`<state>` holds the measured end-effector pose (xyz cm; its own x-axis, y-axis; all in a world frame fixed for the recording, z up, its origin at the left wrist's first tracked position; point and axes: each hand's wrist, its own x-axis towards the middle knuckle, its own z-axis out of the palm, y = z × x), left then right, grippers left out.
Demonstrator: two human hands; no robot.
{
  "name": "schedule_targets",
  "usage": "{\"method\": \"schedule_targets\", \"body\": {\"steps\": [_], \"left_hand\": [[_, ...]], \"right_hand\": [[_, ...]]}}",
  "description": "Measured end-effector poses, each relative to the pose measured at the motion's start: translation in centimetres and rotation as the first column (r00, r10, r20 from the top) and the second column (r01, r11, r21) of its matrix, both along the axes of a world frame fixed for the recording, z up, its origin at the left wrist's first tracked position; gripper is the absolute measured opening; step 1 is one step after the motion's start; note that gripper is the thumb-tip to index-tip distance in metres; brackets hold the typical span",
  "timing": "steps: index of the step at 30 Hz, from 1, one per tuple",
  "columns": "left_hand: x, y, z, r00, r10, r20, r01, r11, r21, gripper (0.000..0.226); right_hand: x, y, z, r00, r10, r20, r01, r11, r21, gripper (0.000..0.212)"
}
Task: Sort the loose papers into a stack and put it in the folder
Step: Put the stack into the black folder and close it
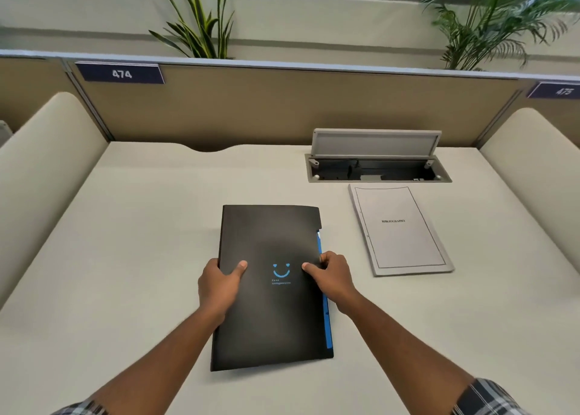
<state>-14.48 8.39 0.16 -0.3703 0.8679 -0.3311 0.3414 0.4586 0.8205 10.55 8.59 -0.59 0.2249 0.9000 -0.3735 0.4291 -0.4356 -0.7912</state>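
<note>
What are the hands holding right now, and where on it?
Both hands hold the black folder: the left hand grips its left edge, the right hand its right edge, thumbs on the cover. The paper stack lies untouched beside it.

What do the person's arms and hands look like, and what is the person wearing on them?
Both arms are bare from the hands almost to the bottom edge of the picture. The left hand and the right hand wear no gloves, and no rings, watch or bracelets can be seen. Near each lower corner a short sleeve shows, the left sleeve and the right sleeve, both in a dark and white checked fabric.
</note>
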Motion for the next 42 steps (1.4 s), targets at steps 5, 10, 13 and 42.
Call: {"method": "schedule_targets", "body": {"steps": [5, 10, 13, 42], "left_hand": [[2.2, -4.0, -1.4, 0.997, 0.044, -0.065, -0.046, 0.999, -0.024, 0.041], [3.6, -6.4, -2.4, 0.975, 0.096, -0.198, -0.117, 0.988, -0.098, 0.051], [4.2, -6.8, -2.6, 0.945, 0.109, -0.308, -0.147, 0.984, -0.102, 0.057], [10.5, -6.0, -4.7, 0.443, -0.58, -0.684, 0.717, 0.687, -0.118, 0.07]], "right_hand": [[2.4, -2.7, -2.0, 0.997, 0.05, 0.059, -0.048, 0.998, -0.027, 0.032], [3.5, -4.1, -2.7, 0.98, 0.146, 0.132, -0.146, 0.989, -0.011, 0.034], [3.6, -4.9, -2.9, 0.953, 0.208, 0.219, -0.218, 0.976, 0.02, 0.036], [4.3, -6.9, -3.4, 0.823, 0.253, 0.509, -0.369, 0.919, 0.138, 0.05]]}}
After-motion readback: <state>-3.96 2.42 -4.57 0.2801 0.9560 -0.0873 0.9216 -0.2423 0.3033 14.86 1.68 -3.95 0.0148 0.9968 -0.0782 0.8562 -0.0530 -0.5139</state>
